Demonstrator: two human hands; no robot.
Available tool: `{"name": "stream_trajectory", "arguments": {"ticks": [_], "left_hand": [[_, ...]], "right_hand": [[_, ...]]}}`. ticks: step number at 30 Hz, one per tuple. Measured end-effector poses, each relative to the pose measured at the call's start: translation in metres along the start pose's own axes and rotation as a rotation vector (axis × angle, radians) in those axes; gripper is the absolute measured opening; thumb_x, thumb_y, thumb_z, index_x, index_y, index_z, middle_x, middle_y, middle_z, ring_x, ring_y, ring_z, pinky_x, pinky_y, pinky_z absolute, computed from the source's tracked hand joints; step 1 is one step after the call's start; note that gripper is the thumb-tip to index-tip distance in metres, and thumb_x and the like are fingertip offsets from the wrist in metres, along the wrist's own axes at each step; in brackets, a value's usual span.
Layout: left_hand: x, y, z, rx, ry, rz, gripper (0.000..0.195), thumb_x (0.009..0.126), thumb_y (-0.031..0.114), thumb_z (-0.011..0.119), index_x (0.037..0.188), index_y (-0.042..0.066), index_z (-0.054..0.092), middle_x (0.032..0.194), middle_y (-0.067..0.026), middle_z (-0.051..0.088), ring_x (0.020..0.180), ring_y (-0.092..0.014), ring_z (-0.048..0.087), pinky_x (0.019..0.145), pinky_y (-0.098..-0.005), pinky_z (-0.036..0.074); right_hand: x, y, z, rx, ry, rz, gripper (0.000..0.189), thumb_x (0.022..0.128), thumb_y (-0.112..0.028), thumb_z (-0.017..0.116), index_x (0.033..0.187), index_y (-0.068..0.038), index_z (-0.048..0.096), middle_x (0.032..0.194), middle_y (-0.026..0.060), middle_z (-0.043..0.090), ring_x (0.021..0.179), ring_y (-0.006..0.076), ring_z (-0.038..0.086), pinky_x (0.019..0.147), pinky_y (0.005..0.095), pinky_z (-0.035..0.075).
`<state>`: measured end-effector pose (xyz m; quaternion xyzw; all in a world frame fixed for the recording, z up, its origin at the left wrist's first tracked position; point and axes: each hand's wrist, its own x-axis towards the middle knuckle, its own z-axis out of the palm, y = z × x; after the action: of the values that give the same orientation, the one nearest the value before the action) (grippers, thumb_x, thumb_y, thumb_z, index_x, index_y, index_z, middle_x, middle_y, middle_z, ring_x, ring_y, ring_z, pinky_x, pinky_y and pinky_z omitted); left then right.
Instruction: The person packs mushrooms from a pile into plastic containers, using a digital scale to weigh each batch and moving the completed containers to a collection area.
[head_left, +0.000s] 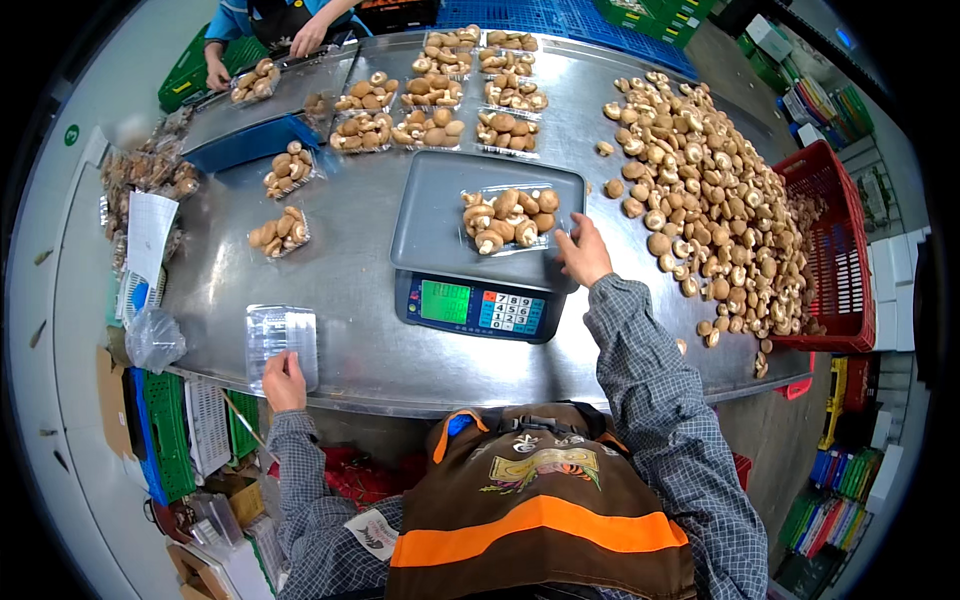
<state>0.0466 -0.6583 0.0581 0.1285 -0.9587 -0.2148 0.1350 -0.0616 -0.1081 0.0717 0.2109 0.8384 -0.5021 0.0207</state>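
My left hand (284, 381) holds the near edge of a clear plastic tray (280, 334) at the table's front left. My right hand (582, 251) is at the right side of the grey weighing pan (431, 225) of a digital scale, its fingers apart and nothing in them. On the pan sits a clear tray filled with shiitake mushrooms (506, 217). The scale's keypad and lit green display (445, 301) face me. Two more mushroom trays (279, 231) stand to the left of the scale. Several filled trays (427, 129) are lined up behind it.
A large heap of loose mushrooms (705, 187) covers the table's right side beside a red plastic crate (829, 285). At the back left, a co-worker's hands (309, 37) are by another filled tray (255, 82). Wrapped packs (142, 180) and a blue bin (247, 146) stand on the left.
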Motion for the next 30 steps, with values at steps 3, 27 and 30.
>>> {"name": "stream_trajectory", "arguments": {"ticks": [3,27,30], "left_hand": [[-0.019,0.016,0.007,-0.31,-0.079,-0.118,0.029,0.086,0.02,0.072,0.095,-0.006,0.068,0.082,-0.0133,0.069,0.075,-0.021,0.064,0.07,-0.0341,0.049],[-0.043,0.054,0.026,-0.062,0.04,-0.146,0.021,0.095,0.015,0.055,0.095,-0.002,0.068,0.088,-0.0175,0.065,0.081,-0.036,0.062,0.073,-0.0417,0.049],[-0.042,0.042,0.029,-0.043,0.094,-0.036,0.023,0.096,0.018,0.054,0.097,-0.001,0.067,0.092,-0.0192,0.064,0.087,-0.036,0.061,0.077,-0.0409,0.048]], "right_hand": [[-0.024,0.003,-0.021,0.174,0.025,-0.013,0.04,0.093,-0.021,0.06,0.128,-0.004,0.052,0.117,0.0149,0.055,0.084,0.0205,0.067,0.063,0.0329,0.057],[-0.08,0.069,-0.055,0.297,0.008,0.208,0.025,0.096,-0.018,0.057,0.115,-0.004,0.063,0.104,0.0061,0.066,0.089,0.0159,0.066,0.071,0.0281,0.054],[-0.079,0.073,-0.053,0.291,0.025,0.195,0.024,0.095,-0.018,0.058,0.114,-0.004,0.064,0.101,0.0061,0.067,0.087,0.0157,0.066,0.07,0.0276,0.054]]}}
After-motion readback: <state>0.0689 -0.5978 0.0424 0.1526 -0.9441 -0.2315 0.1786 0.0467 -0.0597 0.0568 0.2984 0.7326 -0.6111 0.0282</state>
